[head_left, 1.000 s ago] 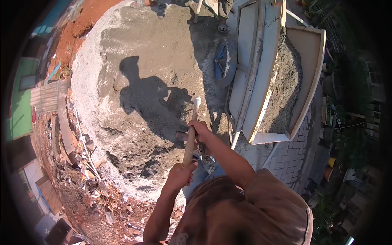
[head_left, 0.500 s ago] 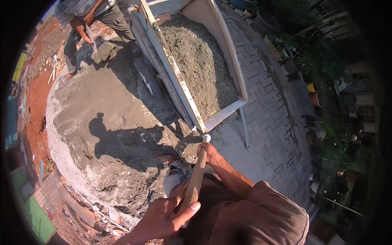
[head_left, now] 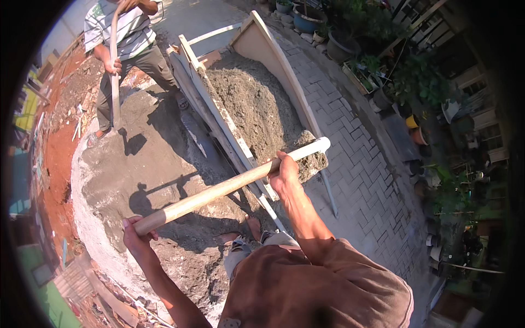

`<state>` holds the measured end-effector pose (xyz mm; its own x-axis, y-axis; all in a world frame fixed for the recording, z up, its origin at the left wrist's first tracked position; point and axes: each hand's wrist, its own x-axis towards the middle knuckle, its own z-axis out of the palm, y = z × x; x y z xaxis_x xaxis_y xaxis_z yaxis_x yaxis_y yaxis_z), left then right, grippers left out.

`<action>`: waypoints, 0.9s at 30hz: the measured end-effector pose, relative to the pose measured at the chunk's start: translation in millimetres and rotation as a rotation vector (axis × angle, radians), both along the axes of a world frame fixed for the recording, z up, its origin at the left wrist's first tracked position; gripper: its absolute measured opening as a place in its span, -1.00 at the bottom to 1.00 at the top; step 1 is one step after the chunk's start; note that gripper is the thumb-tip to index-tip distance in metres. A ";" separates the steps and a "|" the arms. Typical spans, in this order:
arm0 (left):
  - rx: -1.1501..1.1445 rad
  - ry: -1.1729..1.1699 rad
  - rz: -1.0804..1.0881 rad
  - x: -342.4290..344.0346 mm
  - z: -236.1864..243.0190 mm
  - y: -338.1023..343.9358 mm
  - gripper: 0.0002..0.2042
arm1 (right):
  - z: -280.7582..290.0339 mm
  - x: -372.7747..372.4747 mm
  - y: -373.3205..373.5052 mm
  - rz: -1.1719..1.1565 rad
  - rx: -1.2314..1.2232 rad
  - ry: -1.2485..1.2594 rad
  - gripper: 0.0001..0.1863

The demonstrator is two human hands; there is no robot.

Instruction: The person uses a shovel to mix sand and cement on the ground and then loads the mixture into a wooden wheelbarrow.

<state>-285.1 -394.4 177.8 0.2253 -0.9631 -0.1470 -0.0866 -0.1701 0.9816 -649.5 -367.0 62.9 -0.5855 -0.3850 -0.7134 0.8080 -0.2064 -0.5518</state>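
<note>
A long wooden-handled hoe [head_left: 213, 191] reaches across my body, its pale head socket [head_left: 321, 144] at the right end. A lump of wet grey mortar [head_left: 313, 164] hangs under that socket, over the near end of a wood-sided cart [head_left: 291, 71]; it hides most of the blade. My right hand [head_left: 285, 174] is closed round the handle near the head. Fingers of my left hand [head_left: 138, 236] wrap the butt end, out over the mortar heap [head_left: 131, 180]. Inside the cart lies a mound of mortar [head_left: 246, 90].
Beyond the heap at the far left, another person [head_left: 131, 44] holds a long-handled tool [head_left: 115, 71] standing on it. Herringbone paving [head_left: 355, 180] runs along the right, edged by potted plants [head_left: 342, 46]. A metal leg [head_left: 330, 194] juts from the cart. Debris lies at left.
The hoe has swung up from pointing away from me to lying crosswise, its head now raised over the cart's near end with mortar. My left hand went out left. The other person straightened.
</note>
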 end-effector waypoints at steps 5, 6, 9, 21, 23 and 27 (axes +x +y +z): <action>0.312 0.069 0.263 33.6 -147.1 16.7 -0.56 | 41.2 27.2 -2.8 0.153 -0.136 0.308 -0.75; 0.296 0.215 0.234 37.5 -178.0 28.1 -0.56 | 51.8 28.4 3.5 0.173 -0.185 0.392 -0.74; 0.310 0.050 0.165 -11.7 -206.2 70.8 -0.58 | 71.8 13.4 38.1 0.141 -0.218 0.455 -0.77; 0.459 -0.837 -0.419 83.7 -137.3 318.2 -0.57 | -3.2 97.2 114.5 0.787 0.208 0.175 -0.74; 0.573 -0.872 -0.570 93.3 -109.8 357.1 -0.56 | -8.9 126.2 112.0 0.968 0.129 0.056 -0.73; 0.538 -0.570 -0.184 75.2 -118.5 434.7 -0.79 | -27.6 183.7 86.7 1.310 -0.036 0.009 -0.67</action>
<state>-209.9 40.4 59.3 0.2500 -0.8218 -0.5120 -0.6222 -0.5415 0.5654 -465.8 -280.3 35.3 0.2310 -0.6873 -0.6887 0.4152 0.7097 -0.5691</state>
